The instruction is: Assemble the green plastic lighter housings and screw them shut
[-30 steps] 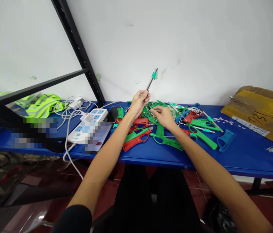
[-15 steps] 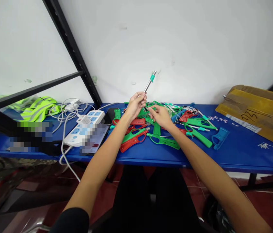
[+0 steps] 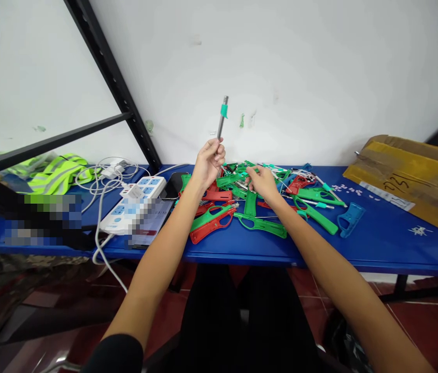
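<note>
Metal rod point(image 3: 222, 118) with a green collar is raised over the bench's back edge, above a loose heap of plastic shells.
The left hand point(image 3: 208, 166) pinches the rod's lower end between thumb and fingers, so it stands nearly upright before the white wall, collar near its top. The right hand point(image 3: 260, 182) sits low on the heap point(image 3: 257, 210) of green, red and blue shells at the middle of the bench point(image 3: 378, 251). Its fingers are bent among green pieces; whether it grips one I cannot tell. By my reading, only this one rod is picked out. The shells and other rods lie jumbled, and whether any are fitted together is too small to tell. A power strip point(image 3: 133, 204) and phone point(image 3: 172, 185) lie toward the left end, a cardboard box point(image 3: 409, 176) at the right end.
</note>
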### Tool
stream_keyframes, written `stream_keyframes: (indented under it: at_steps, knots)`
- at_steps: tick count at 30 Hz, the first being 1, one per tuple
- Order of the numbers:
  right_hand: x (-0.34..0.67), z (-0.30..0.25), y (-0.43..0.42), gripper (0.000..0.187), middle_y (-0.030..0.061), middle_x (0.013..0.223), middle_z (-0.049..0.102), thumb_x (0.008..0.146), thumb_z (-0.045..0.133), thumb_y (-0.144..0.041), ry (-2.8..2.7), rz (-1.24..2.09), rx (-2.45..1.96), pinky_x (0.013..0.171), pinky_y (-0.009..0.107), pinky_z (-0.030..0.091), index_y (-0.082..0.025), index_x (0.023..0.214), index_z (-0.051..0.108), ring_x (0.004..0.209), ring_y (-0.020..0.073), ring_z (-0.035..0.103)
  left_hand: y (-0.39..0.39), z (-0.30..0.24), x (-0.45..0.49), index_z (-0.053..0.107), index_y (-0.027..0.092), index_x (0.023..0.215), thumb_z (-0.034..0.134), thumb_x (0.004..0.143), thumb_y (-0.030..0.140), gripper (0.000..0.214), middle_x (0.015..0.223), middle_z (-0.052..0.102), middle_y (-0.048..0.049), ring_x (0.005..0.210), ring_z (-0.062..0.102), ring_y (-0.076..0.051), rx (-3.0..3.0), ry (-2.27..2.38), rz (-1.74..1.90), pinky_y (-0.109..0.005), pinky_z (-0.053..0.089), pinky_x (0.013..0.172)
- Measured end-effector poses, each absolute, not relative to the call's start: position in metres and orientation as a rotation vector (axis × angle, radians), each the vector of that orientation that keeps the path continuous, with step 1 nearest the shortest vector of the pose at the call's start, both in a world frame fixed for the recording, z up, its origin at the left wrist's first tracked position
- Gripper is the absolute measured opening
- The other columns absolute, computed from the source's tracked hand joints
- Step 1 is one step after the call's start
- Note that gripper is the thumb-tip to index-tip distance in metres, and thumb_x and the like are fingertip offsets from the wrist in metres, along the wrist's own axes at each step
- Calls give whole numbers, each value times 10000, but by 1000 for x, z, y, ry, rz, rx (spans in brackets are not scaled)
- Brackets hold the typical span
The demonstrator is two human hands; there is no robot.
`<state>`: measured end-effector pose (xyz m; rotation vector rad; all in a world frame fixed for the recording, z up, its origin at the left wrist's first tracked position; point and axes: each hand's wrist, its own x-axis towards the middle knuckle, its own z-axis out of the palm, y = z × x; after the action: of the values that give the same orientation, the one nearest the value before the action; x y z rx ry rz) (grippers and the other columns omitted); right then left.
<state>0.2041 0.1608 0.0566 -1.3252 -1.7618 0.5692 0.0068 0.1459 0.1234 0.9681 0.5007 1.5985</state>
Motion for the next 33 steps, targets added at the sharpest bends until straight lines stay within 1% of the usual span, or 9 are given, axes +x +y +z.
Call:
stream_keyframes:
  at_steps: [2, 5, 8, 11, 15, 19, 24, 29, 33]
  knots:
    - [214, 59, 160, 475, 159, 960, 821, 1116, 529, -630, -1730, 445, -1382, 812, 401, 579, -189, 1133, 705, 893, 310, 783, 147, 124, 4, 715, 197, 918, 681, 1099, 191, 184, 731, 489, 19, 547, 414, -61, 953, 491, 1606, -176, 342, 442]
    - [226, 65, 156, 520, 272, 1214, 765, 1074, 602, -652, -1723, 300, -1401, 1002, 503, 533, -154, 1178, 708, 1213, 421, 707, 148, 122, 6, 721, 179, 922, 632, 1120, 188, 217, 739, 503, 12, 555, 426, -60, 935, 481, 1591, -180, 354, 451]
    - [228, 72, 152, 581, 265, 1327, 722, 1084, 526, -712, -1764, 260, -1313, 1096, 519, 487, -170, 1127, 731, 1313, 419, 639, 149, 117, 13, 703, 180, 915, 637, 1119, 211, 216, 767, 543, 0, 578, 458, -69, 924, 475, 1563, -186, 380, 474]
    - [222, 77, 151, 662, 194, 1216, 765, 1121, 370, -741, -1785, 306, -1184, 1107, 482, 488, -195, 1088, 744, 1218, 353, 677, 149, 111, 21, 687, 184, 916, 680, 1092, 233, 183, 800, 599, -16, 600, 495, -80, 926, 468, 1521, -197, 403, 499]
    - [215, 80, 151, 764, 135, 1179, 794, 1107, 270, -804, -1770, 449, -1020, 992, 410, 554, -203, 1188, 734, 1071, 275, 723, 149, 106, 31, 682, 177, 912, 683, 1059, 194, 148, 892, 711, -63, 683, 599, -110, 942, 451, 1471, -217, 467, 568]
    - [212, 80, 148, 775, 96, 1108, 812, 1013, 421, -898, -1807, 630, -902, 880, 361, 580, -222, 1221, 737, 1019, 253, 737, 145, 104, 37, 667, 159, 871, 662, 1009, 90, 154, 1101, 807, -128, 893, 737, -162, 966, 427, 1437, -281, 588, 788]
    - [206, 78, 142, 649, 54, 889, 786, 947, 632, -834, -1876, 778, -862, 856, 361, 541, -202, 941, 778, 903, 250, 707, 138, 104, 39, 623, 174, 875, 684, 972, 40, 177, 1281, 811, -133, 1091, 789, -203, 991, 401, 1414, -324, 612, 931]
    - [209, 84, 139, 575, 20, 783, 710, 981, 629, -758, -1846, 758, -842, 717, 341, 464, -209, 864, 754, 704, 194, 576, 136, 104, 41, 641, 185, 915, 786, 949, 170, 149, 1245, 831, -166, 1218, 794, -296, 1072, 404, 1406, -444, 596, 1072]
    - [214, 93, 137, 559, -10, 663, 592, 1012, 630, -702, -1802, 728, -812, 660, 338, 414, -225, 721, 653, 618, 169, 489, 135, 105, 45, 701, 187, 928, 763, 992, 426, 256, 1178, 856, -174, 1239, 785, -328, 1135, 403, 1503, -463, 569, 1091]
